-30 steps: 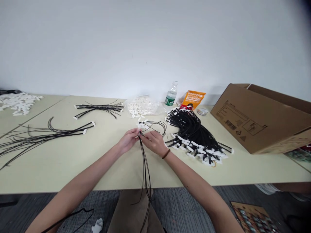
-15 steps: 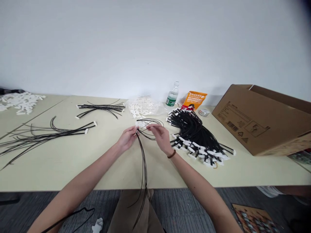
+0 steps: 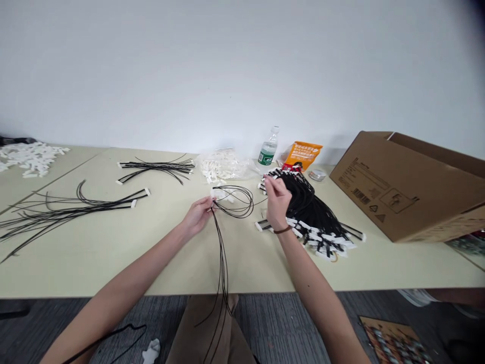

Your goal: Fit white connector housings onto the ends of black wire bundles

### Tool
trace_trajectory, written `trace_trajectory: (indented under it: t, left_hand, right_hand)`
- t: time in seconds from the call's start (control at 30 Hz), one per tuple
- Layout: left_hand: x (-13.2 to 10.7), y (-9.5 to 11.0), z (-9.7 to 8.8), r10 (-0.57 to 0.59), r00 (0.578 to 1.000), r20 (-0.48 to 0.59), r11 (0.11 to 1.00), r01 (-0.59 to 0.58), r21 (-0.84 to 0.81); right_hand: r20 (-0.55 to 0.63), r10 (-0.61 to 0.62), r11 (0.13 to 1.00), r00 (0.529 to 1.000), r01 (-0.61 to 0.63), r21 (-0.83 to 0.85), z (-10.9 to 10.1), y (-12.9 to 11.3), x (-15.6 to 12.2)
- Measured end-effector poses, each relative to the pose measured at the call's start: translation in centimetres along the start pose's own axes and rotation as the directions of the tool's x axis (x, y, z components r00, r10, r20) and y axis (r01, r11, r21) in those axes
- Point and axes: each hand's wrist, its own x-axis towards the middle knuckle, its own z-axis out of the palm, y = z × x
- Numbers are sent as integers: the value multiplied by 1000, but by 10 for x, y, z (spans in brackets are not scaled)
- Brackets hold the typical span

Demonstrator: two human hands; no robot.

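Observation:
My left hand (image 3: pixel 199 213) pinches a white connector with thin black wires (image 3: pixel 223 247) coming out of it. Some of these wires curl in a loop (image 3: pixel 248 202) to the right, while the others hang down over the table edge. My right hand (image 3: pixel 278 202) is raised to the right of the loop with its fingers pinched together. A single thin wire runs from the loop to this hand. Behind it lies a thick pile of black wire harnesses (image 3: pixel 316 207) with white connectors at their ends, partly hidden by the hand.
Two smaller wire bundles lie on the left, a nearer one (image 3: pixel 87 206) and a farther one (image 3: pixel 159 168). Toward the wall are a plastic bag of white connectors (image 3: pixel 220 164), a water bottle (image 3: pixel 268 149) and an orange packet (image 3: pixel 303 154). A cardboard box (image 3: pixel 397 187) stands at right; loose white connectors (image 3: pixel 34 157) lie far left.
My right hand has moved right and slightly up, away from my left hand, drawing a wire out with it. My left hand has stayed in place on the connector.

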Motion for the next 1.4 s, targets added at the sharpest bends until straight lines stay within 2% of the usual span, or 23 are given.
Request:
trace_trajectory:
  t: [0.07, 0.17, 0.33, 0.63, 1.07, 1.4]
  left_hand:
    - [0, -1, 0, -14, 1000, 25, 1000, 14, 9]
    - [-1, -2, 0, -15, 998, 66, 1000, 13, 21]
    - [-3, -3, 1, -4, 992, 127, 1000, 1, 28]
    - [-5, -3, 3, -10, 988, 154, 999, 4, 40]
    - [-4, -3, 2, -6, 985, 171, 999, -2, 48]
    - [-5, -3, 2, -6, 985, 175, 999, -4, 54]
  right_hand:
    - [129, -162, 974, 978, 179, -136, 6, -3, -11]
    - [286, -270, 923, 919, 332, -196, 15, -7, -25]
    - [359, -372, 865, 856, 460, -200, 21, -11, -33]
    - [421, -410, 836, 810, 517, -182, 21, -10, -33]
    - [459, -351, 845, 816, 487, -220, 20, -10, -33]
    - [466, -401, 820, 788, 536, -202, 20, -9, -34]
